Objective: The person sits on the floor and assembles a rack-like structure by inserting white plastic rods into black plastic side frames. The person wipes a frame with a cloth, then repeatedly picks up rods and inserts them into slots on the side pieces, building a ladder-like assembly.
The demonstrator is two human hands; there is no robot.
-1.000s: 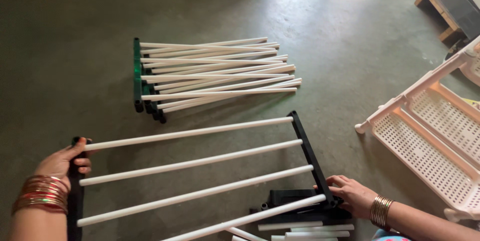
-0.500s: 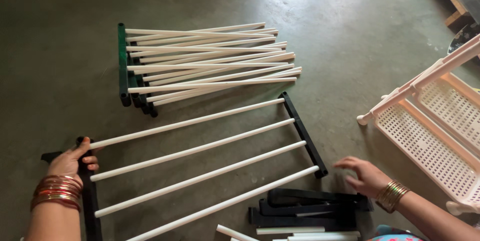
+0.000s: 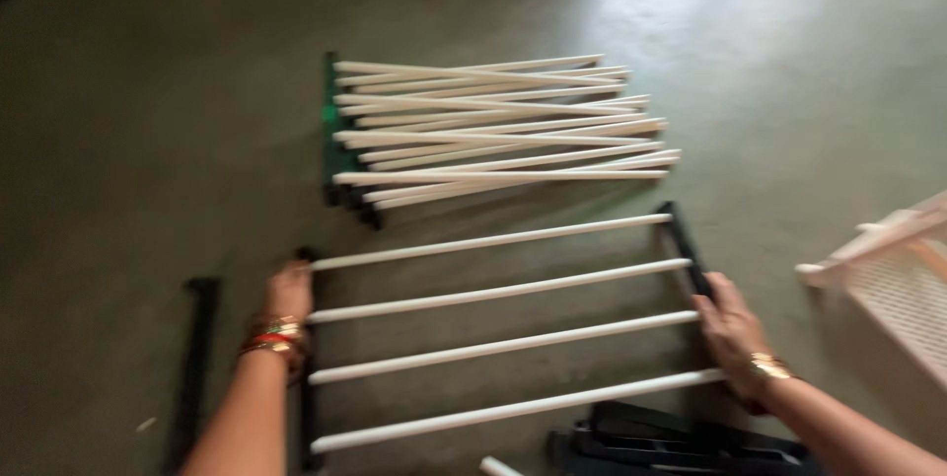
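A rack of white rods (image 3: pixel 493 293) fixed between two black end bars lies flat on the floor in the head view. My left hand (image 3: pixel 288 293) grips the left black bar (image 3: pixel 308 407) near its far end. My right hand (image 3: pixel 728 323) presses on the right black bar (image 3: pixel 679 234), fingers wrapped over it. Both wrists wear bangles.
A pile of white rods (image 3: pixel 493 126) joined to green and black bars lies beyond the rack. A loose black bar (image 3: pixel 194 358) lies at the left. Stacked black parts (image 3: pixel 681 437) sit near my right arm. A white perforated shelf (image 3: pixel 893 259) is at the right edge.
My right hand has moved from the stacked black parts onto the rack's right bar. The view has shifted, and a loose black bar now shows at the left.
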